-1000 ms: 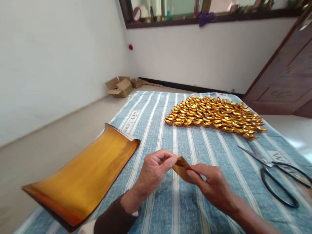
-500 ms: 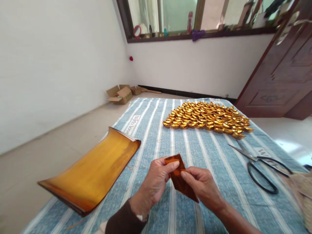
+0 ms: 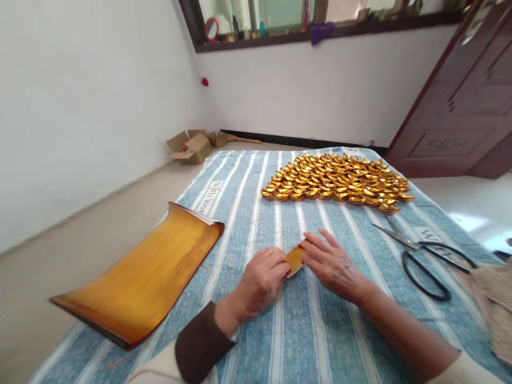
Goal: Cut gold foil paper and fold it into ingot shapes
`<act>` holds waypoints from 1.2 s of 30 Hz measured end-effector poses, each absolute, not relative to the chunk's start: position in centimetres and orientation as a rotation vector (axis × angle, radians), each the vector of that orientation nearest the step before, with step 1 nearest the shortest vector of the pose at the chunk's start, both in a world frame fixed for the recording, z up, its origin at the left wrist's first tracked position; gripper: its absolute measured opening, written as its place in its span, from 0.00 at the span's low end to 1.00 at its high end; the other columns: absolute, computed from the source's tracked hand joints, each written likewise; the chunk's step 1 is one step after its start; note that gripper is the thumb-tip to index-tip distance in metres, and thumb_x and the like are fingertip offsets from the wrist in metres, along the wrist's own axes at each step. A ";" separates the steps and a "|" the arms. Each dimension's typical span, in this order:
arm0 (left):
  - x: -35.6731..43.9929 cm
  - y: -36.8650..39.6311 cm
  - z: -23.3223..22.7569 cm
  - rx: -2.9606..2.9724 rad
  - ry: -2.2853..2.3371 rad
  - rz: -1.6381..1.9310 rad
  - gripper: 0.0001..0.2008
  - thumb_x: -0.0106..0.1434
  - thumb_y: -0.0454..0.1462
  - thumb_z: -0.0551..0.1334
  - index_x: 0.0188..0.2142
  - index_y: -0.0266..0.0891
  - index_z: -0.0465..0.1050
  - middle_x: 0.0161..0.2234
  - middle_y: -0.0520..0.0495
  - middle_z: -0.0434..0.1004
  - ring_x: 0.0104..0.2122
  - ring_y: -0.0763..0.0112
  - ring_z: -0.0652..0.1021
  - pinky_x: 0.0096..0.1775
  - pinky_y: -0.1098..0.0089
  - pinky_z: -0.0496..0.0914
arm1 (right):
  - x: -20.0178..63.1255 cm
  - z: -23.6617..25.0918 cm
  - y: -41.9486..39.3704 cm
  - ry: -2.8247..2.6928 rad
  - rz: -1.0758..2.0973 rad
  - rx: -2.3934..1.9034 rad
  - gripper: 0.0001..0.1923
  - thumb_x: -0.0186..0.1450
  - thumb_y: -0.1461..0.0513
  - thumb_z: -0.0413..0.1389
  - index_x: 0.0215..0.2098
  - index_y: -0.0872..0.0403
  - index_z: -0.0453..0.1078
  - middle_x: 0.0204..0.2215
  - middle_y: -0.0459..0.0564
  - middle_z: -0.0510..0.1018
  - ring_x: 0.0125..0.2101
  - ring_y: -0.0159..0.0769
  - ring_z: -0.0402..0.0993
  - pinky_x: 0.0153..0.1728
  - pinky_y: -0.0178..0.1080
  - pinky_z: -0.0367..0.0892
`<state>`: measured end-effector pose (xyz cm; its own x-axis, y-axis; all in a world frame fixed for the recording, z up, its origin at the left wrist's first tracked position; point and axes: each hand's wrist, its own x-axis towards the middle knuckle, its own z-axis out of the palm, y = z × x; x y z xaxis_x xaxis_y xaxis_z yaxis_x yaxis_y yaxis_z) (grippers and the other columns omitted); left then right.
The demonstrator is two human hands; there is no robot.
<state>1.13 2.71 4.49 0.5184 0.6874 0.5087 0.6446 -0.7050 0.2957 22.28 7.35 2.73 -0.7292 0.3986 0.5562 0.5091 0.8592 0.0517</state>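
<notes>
Left hand (image 3: 262, 280): foil (image 3: 296, 257) was pinched at its near edge.
Right hand (image 3: 330, 264): fingers were spread flat over foil.
Advice: crease should be pressed evenly against cloth (image 3: 320, 341).

I see plain white walls (image 3: 80, 96) meeting in a corner, with a dark-framed window (image 3: 276, 18) high on the far wall, small bottles and a purple cloth (image 3: 320, 31) along its sill. The floor (image 3: 100, 213) is pale and smooth; open cardboard boxes (image 3: 191, 146) sit against the corner, beside a dark baseboard (image 3: 304, 141). A dark brown panelled wooden door (image 3: 460, 117) stands at right, and daylight makes a bright patch on the floor near it.
</notes>
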 end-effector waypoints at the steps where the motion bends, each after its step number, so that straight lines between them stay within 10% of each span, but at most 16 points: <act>1: 1.2 2.5 4.0 2.705 1.185 0.870 0.12 0.68 0.31 0.53 0.31 0.37 0.73 0.31 0.45 0.74 0.34 0.67 0.74 0.38 0.64 0.71 | 22.3 2.4 7.2 -2.524 -0.227 -0.669 0.10 0.69 0.68 0.48 0.37 0.55 0.71 0.42 0.52 0.77 0.56 0.42 0.63 0.58 0.54 0.55; 36: 0.5 2.9 2.2 2.239 1.637 0.847 0.10 0.58 0.30 0.64 0.22 0.36 0.67 0.51 0.37 0.72 0.57 0.49 0.66 0.55 0.46 0.64 | 19.6 1.5 6.0 -2.341 0.162 -0.927 0.12 0.66 0.63 0.51 0.25 0.54 0.70 0.47 0.53 0.75 0.58 0.51 0.61 0.60 0.62 0.48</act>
